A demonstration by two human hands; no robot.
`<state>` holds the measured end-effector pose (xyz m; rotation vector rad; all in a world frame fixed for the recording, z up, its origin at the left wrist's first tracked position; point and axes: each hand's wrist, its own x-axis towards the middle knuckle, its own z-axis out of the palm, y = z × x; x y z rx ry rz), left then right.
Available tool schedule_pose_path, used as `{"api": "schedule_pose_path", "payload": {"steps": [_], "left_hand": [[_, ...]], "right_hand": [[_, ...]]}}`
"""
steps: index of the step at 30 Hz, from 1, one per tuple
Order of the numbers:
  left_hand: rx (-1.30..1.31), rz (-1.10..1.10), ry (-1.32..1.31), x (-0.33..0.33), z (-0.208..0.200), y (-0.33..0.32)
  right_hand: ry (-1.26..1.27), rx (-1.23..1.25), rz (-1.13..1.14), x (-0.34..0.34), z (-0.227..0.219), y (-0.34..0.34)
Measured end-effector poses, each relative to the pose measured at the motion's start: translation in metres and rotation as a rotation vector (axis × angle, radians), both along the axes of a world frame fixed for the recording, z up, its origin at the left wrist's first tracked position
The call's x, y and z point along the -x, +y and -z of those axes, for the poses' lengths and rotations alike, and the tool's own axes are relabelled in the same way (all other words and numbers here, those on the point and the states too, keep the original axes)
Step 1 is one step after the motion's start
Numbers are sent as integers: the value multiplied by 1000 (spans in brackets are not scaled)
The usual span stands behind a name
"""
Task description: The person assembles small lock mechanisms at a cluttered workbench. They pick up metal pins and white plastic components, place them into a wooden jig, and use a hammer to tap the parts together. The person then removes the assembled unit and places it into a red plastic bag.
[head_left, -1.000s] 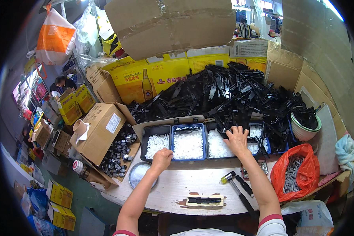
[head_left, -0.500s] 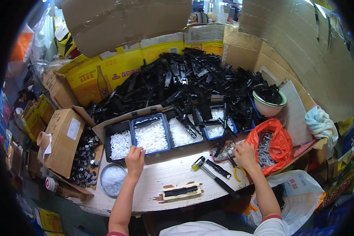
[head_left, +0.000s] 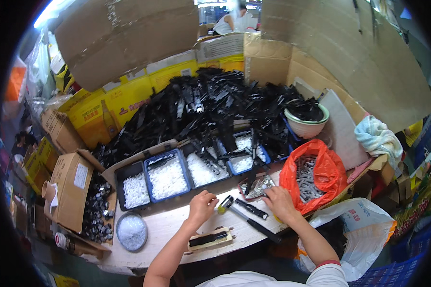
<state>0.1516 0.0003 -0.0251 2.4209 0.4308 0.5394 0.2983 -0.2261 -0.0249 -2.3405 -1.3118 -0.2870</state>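
My left hand (head_left: 202, 206) hovers over the bench with fingers pinched, close to the yellow-and-black head of a hammer (head_left: 250, 221). Whatever lies between those fingertips is too small to name. At the edge of a small red-rimmed tray (head_left: 244, 195) of tiny metal pieces, my right hand (head_left: 278, 203) has its fingers bent together; their tips are partly hidden. A black slotted plastic part (head_left: 252, 209) lies between the hands, beside the hammer. Nearer me, a cream-coloured holding block (head_left: 223, 242) has a long black part (head_left: 209, 238) lying in it.
Blue and black bins (head_left: 166, 177) of small white pieces line the bench below a heap of black plastic parts (head_left: 196, 103). A red bag (head_left: 331, 172) of grey pieces stands right; a round dish (head_left: 131, 232) sits left. Cardboard walls (head_left: 129, 38) surround the bench.
My left hand has moved away from the white-piece bins, rightward and down toward the hammer head. My right hand stays by the small tray, now covering the yellow-handled pliers. The view has shifted.
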Motion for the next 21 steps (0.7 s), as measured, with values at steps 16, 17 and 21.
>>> {"api": "schedule_pose_path", "payload": {"steps": [16,17,21], "left_hand": [[-333,27,207,-88,-26,-46],[-348,-3,252,-78,-26,-38],[-460,-77,480,-44,-13,-6]], "right_hand": [[-90,427,454,-113,-42,-65],[-28,447,448,-107,-39,-74],[169,339,274,-107,-63,-81]]}}
